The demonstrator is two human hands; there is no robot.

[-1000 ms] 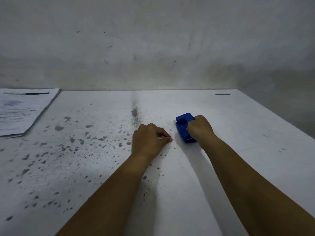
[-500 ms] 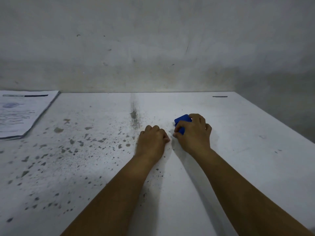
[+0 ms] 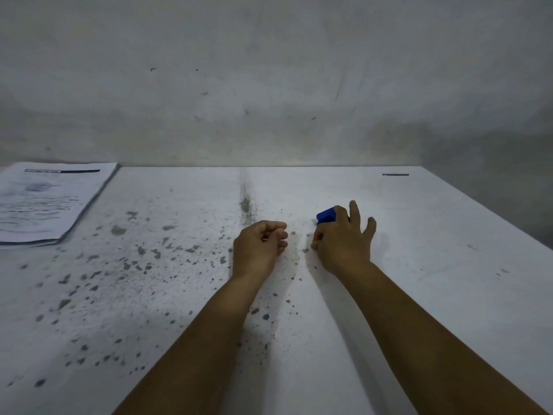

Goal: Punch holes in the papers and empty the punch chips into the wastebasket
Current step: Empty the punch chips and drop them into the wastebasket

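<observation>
One blue punch (image 3: 325, 216) sits on the white surface (image 3: 434, 265), a bit right of the middle. The right hand (image 3: 344, 239) lies over it and hides most of it. Its thumb and first finger curl around the punch, and the other fingers stick out straight. The left hand (image 3: 258, 244) is just beside it, not touching. Its fingers are curled in, and I cannot tell if they hold anything. One stack of papers (image 3: 45, 202) lies at the far left edge, well apart from both hands. Many dark spots (image 3: 125, 259) dot the surface. A grey wall (image 3: 269, 85) stands behind.
</observation>
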